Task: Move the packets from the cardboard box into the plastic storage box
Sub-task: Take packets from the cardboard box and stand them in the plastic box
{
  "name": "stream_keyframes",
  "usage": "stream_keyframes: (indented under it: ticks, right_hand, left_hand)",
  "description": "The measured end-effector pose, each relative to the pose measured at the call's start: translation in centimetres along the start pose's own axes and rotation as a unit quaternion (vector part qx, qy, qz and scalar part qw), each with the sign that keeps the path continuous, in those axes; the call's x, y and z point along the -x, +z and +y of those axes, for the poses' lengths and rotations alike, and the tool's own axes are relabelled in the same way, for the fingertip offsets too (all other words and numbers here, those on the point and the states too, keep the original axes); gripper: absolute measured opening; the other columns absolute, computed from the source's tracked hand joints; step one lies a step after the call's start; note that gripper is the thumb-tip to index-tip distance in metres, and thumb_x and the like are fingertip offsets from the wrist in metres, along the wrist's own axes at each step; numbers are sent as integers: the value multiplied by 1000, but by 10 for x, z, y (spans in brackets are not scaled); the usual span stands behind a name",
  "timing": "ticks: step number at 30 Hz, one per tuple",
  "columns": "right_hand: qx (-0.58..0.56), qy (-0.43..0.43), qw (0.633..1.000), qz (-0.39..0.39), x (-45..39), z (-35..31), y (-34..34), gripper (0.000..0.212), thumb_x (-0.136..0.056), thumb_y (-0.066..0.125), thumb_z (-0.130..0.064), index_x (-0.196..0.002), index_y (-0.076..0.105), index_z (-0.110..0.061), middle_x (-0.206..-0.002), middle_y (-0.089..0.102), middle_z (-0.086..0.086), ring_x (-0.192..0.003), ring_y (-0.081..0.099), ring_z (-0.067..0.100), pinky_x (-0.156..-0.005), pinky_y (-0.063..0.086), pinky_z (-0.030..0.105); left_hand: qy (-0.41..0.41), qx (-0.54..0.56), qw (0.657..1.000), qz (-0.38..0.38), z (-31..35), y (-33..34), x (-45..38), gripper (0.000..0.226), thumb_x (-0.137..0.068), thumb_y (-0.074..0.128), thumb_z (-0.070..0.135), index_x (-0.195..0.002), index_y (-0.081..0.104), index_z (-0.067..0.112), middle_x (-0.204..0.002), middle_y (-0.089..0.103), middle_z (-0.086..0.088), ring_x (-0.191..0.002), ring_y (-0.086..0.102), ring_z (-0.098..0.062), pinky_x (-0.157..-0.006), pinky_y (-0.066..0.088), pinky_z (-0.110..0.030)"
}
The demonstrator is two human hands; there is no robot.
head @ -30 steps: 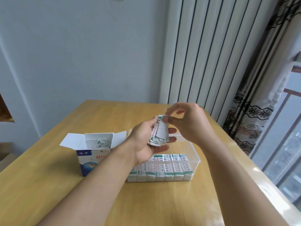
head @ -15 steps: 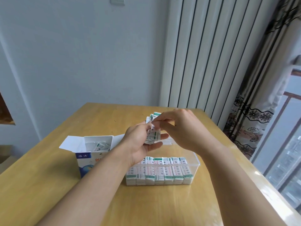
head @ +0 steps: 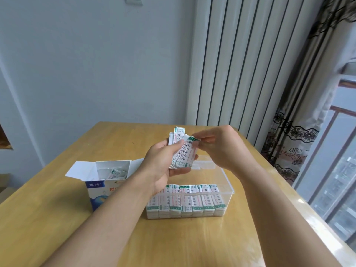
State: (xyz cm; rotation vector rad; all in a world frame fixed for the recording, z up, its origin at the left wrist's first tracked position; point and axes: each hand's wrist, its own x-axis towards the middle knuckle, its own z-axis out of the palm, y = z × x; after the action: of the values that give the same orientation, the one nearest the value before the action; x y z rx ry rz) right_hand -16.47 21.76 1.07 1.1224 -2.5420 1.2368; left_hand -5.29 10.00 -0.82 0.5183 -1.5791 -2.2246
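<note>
Table (head: 57,228) under all. Tub (head: 227,186) mid-table, row of packets (head: 185,199) standing along its near wall. Carton (head: 100,187) just left of tub, flaps open, few packets (head: 115,173) inside. My left hand (head: 159,166) above tub, grasping bundle (head: 183,153). My right hand (head: 217,149) pinching bundle's top packet corner.

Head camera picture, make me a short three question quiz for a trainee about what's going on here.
1. True or false: the cardboard box has no packets left in it.
2. Which hand grips the bundle of packets?
A. left hand
B. right hand
3. Fill in: the row of packets already stored lies along the ____ wall of the plastic box.

Key: 1 false; 2 A; 3 near.
</note>
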Motion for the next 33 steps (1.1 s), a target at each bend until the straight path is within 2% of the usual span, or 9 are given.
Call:
stream_keyframes:
  ticks: [2,6,10,14,21,23,28,33]
  right_hand:
    - [-42,9,999,8,-1,2,1,13,-88,79,-21,-101,82,-23,-93,79,-10,-81,71,-5,-62,48,7]
    - [-138,34,989,29,-2,5,2,9,-85,82,-19,-94,81,-22,-88,79,-9,-83,74,-1,-83,60,28]
    - [-201,48,978,26,-1,1,3,13,-84,83,-15,-96,80,-18,-82,79,-5,-79,75,10,-78,62,31]
    - [-246,58,968,4,4,-4,4,24,-85,80,-7,-108,77,-12,-87,79,3,-79,77,13,-79,64,32]
    - [-278,72,958,-2,3,-7,7,11,-88,76,-1,-96,75,-8,-85,79,4,-79,77,15,-80,62,30]
    - [-281,71,957,-12,3,-8,8,13,-90,73,-1,-99,76,-9,-88,79,4,-80,77,15,-81,62,30]
    - [-283,71,956,-19,2,-7,9,15,-92,70,2,-104,76,-6,-95,78,9,-83,78,18,-81,63,31]
    - [-309,76,948,-19,2,-7,10,20,-90,72,1,-110,75,-3,-96,79,9,-84,78,19,-81,62,30]
  left_hand:
    - [-3,17,1000,-1,0,0,-1,19,-103,55,21,-117,67,14,-99,79,-12,-84,78,-26,-50,58,-29]
    - [-9,28,1000,3,-1,-2,-3,17,-104,54,16,-114,66,11,-96,79,-11,-86,77,-29,-58,63,-34]
    - [-14,19,1000,12,-4,-3,-4,18,-104,54,18,-115,67,12,-94,79,-9,-83,78,-26,-57,61,-30]
    - [-16,2,999,33,-5,-1,-4,19,-104,54,20,-114,67,11,-88,75,-6,-73,74,-18,-52,54,-25]
    - [-27,-7,998,53,-4,-2,-5,20,-105,48,12,-110,66,4,-96,70,-11,-75,64,-20,-59,49,-26]
    - [-27,-12,998,55,-5,-2,-6,22,-105,47,11,-105,68,6,-98,71,-13,-75,63,-20,-59,48,-26]
    - [-24,-34,998,55,-6,-3,-6,26,-104,44,10,-110,69,8,-102,71,-14,-75,63,-20,-57,49,-26]
    - [1,-43,997,70,-7,-1,-5,23,-106,44,9,-108,66,10,-99,71,-11,-74,63,-20,-59,48,-27]
